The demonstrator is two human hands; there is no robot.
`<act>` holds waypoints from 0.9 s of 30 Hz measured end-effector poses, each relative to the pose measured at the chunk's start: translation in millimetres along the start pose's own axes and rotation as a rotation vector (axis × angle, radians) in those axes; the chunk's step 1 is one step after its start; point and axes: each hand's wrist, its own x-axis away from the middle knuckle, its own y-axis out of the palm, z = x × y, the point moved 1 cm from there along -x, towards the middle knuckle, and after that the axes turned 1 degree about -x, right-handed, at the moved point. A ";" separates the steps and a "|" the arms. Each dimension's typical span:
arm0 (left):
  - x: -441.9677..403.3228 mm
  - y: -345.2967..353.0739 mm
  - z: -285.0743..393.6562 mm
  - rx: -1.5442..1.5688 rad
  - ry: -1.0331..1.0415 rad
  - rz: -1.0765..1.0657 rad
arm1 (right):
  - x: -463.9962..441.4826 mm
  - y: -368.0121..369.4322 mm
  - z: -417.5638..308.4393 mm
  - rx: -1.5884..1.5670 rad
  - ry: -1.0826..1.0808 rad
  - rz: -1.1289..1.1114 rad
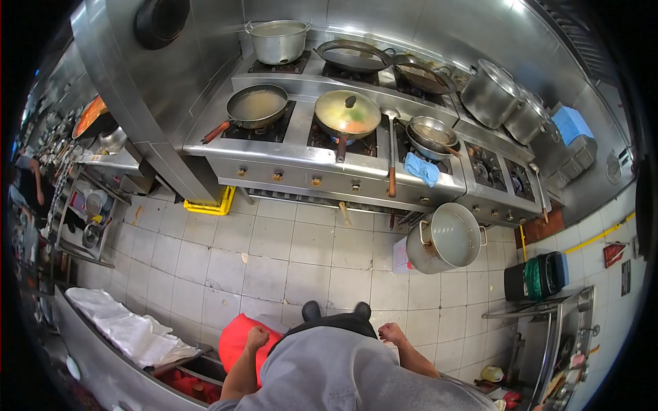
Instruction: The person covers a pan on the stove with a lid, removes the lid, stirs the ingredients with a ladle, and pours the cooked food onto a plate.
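Observation:
My left hand hangs beside my hip with its fingers curled in, nothing visible in it. Just behind and beside it is a bright red bag or cloth. On my other side, my right hand is also loosely closed over the tiled floor, with no object showing in it. Ahead stands a steel stove, out of reach of both hands. On it a pan covered by a glass lid sits over a blue flame. To its left rests a pan of pale liquid.
A large pot of cloudy liquid stands low before the stove. A ladle and blue cloth lie on the stovetop. At right is a black bin; at left, a counter with white cloth. Another person is far left.

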 end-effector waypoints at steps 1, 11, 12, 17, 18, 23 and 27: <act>0.2 0.7 -0.3 0.008 -0.012 0.001 | 0.3 -0.5 -0.5 0.001 0.000 0.000; -9.9 7.6 -10.8 0.013 0.023 0.000 | 2.5 -3.3 -5.0 -0.017 0.000 -0.004; -5.3 5.2 -3.9 0.009 0.026 0.006 | 3.3 -3.8 -5.0 -0.025 0.006 -0.005; -14.3 6.5 -7.4 0.007 0.047 0.015 | 3.9 -6.1 -4.6 -0.005 -0.001 0.000; -13.2 5.5 -4.3 -0.012 0.031 -0.002 | 3.9 -6.5 -4.5 -0.002 -0.003 0.004; -7.4 3.8 4.6 -0.066 0.019 -0.022 | 2.2 -10.2 -2.8 -0.007 -0.026 -0.001; -2.4 6.6 6.6 -0.045 0.032 0.000 | 2.6 -9.7 -2.1 -0.007 -0.017 0.010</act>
